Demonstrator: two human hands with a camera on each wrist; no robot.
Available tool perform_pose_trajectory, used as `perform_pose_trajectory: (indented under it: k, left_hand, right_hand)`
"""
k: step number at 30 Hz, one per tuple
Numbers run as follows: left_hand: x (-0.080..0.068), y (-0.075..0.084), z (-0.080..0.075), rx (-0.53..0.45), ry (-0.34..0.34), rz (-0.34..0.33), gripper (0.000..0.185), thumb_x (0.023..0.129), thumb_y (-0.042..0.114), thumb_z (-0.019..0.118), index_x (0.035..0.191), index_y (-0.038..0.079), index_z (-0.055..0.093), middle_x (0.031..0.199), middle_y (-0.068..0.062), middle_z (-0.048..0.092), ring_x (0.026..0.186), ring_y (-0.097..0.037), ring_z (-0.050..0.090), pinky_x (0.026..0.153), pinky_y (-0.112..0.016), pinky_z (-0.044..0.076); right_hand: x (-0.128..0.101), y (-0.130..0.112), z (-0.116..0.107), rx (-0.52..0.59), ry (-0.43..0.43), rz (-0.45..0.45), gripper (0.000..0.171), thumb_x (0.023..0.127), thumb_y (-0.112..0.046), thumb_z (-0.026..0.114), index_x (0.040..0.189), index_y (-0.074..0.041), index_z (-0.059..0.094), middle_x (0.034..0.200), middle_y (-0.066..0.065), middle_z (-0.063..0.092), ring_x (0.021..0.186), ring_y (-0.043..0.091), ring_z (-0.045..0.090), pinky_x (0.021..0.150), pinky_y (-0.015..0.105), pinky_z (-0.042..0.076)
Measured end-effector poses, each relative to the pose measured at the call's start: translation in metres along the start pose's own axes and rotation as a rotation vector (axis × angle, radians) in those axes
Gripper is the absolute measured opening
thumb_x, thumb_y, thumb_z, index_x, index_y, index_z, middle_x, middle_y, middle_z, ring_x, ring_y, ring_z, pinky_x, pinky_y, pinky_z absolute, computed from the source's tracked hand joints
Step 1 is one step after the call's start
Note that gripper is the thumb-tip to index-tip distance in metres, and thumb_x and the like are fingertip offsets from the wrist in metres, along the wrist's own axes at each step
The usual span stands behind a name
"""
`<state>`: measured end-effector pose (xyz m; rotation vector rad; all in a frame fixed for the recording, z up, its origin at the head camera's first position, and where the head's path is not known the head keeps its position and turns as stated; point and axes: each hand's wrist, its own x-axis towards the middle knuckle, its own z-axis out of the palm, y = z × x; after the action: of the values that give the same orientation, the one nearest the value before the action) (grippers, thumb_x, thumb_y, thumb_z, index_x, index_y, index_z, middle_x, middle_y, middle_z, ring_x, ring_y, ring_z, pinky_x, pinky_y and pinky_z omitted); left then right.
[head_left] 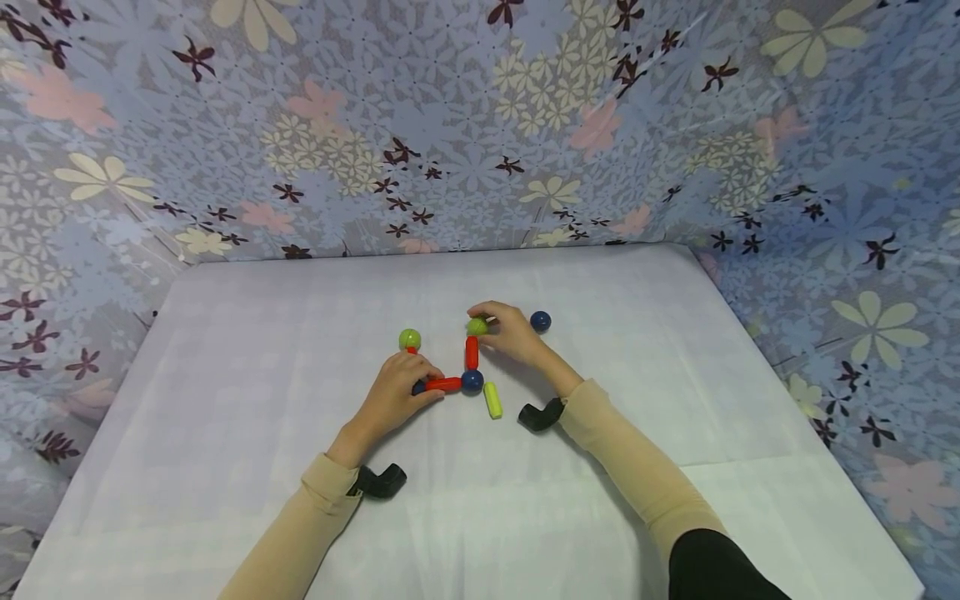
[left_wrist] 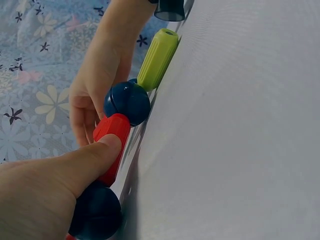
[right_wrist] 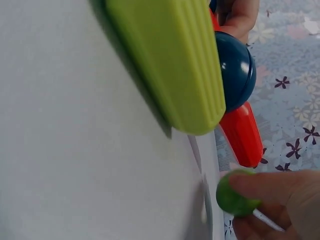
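My left hand (head_left: 396, 387) grips a red rod (head_left: 444, 384) that joins two blue balls, its thumb pressing the rod in the left wrist view. One blue ball (head_left: 472, 382) shows at the rod's right end; the other blue ball (left_wrist: 96, 212) is partly under the hand. A second red rod (head_left: 472, 353) runs away from the right-hand blue ball. By its far end my right hand (head_left: 516, 335) pinches a green ball (right_wrist: 237, 192); whether ball and rod touch, I cannot tell. Beyond my left hand, another green ball (head_left: 409, 338) sits at a partly hidden red rod (head_left: 412, 350).
A yellow-green rod (head_left: 492, 401) lies just right of the joined pieces. One loose blue ball (head_left: 541, 321) rests beyond my right hand. A white cloth covers the table (head_left: 270, 333), and a flowered curtain (head_left: 450, 150) hangs along its back and sides.
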<state>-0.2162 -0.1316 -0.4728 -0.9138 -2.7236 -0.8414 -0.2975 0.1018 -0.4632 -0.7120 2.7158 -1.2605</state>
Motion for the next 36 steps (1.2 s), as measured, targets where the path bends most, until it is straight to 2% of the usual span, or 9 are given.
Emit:
perform_pose_trajectory:
  k: [4, 11, 21, 29, 33, 36]
  left_hand:
    - [0.0003, -0.0007, 0.0004, 0.002, -0.001, 0.001, 0.022, 0.077, 0.031, 0.069, 0.092, 0.016, 0.066, 0.090, 0.002, 0.062, 0.096, -0.016, 0.052, 0.101, -0.040, 0.034]
    - [0.0003, -0.0016, 0.0015, 0.004, -0.001, 0.005, 0.022, 0.077, 0.031, 0.069, 0.092, 0.016, 0.066, 0.090, 0.003, 0.062, 0.095, -0.016, 0.052, 0.103, -0.039, 0.033]
    - [0.0003, -0.0016, 0.0024, -0.008, -0.004, 0.008, 0.022, 0.077, 0.031, 0.069, 0.092, 0.016, 0.066, 0.089, 0.003, 0.062, 0.094, -0.015, 0.052, 0.104, -0.039, 0.032]
    - [-0.0004, -0.0017, 0.0030, -0.007, 0.015, 0.016, 0.022, 0.077, 0.030, 0.069, 0.092, 0.016, 0.066, 0.090, 0.003, 0.062, 0.095, -0.016, 0.053, 0.105, -0.041, 0.031]
    - [-0.0004, -0.0017, 0.0031, -0.003, 0.016, 0.009, 0.022, 0.077, 0.030, 0.069, 0.092, 0.015, 0.066, 0.091, 0.003, 0.062, 0.096, -0.016, 0.053, 0.105, -0.041, 0.031]
    - [-0.0004, -0.0016, 0.0027, -0.004, 0.016, 0.004, 0.022, 0.077, 0.030, 0.069, 0.092, 0.015, 0.066, 0.090, 0.002, 0.062, 0.096, -0.016, 0.054, 0.106, -0.040, 0.031]
  right_hand:
    - [-0.0014, -0.0018, 0.0007, 0.013, -0.049, -0.032, 0.040, 0.079, 0.000, 0.063, 0.117, -0.002, 0.055, 0.117, 0.010, 0.058, 0.107, 0.022, 0.055, 0.091, 0.032, 0.048]
    - [-0.0028, -0.0027, 0.0011, 0.003, -0.061, -0.046, 0.038, 0.079, 0.001, 0.062, 0.116, -0.003, 0.056, 0.115, 0.008, 0.059, 0.105, 0.020, 0.056, 0.092, 0.033, 0.047]
    - [-0.0036, -0.0015, -0.0004, -0.036, -0.103, -0.123, 0.041, 0.075, 0.009, 0.059, 0.113, -0.005, 0.058, 0.112, 0.008, 0.060, 0.104, 0.020, 0.056, 0.095, 0.035, 0.045]
    - [-0.0045, 0.0008, 0.0007, 0.005, -0.083, -0.113, 0.040, 0.076, 0.009, 0.059, 0.114, -0.005, 0.057, 0.116, 0.009, 0.058, 0.110, 0.021, 0.054, 0.097, 0.035, 0.044]
    - [-0.0055, 0.0027, 0.0014, 0.056, -0.044, -0.098, 0.039, 0.078, 0.009, 0.058, 0.115, -0.001, 0.056, 0.121, 0.013, 0.055, 0.116, 0.025, 0.051, 0.099, 0.035, 0.043]
    - [-0.0080, 0.0011, 0.0002, 0.055, -0.007, -0.072, 0.037, 0.079, 0.007, 0.058, 0.115, 0.000, 0.056, 0.122, 0.015, 0.054, 0.116, 0.026, 0.050, 0.097, 0.036, 0.043]
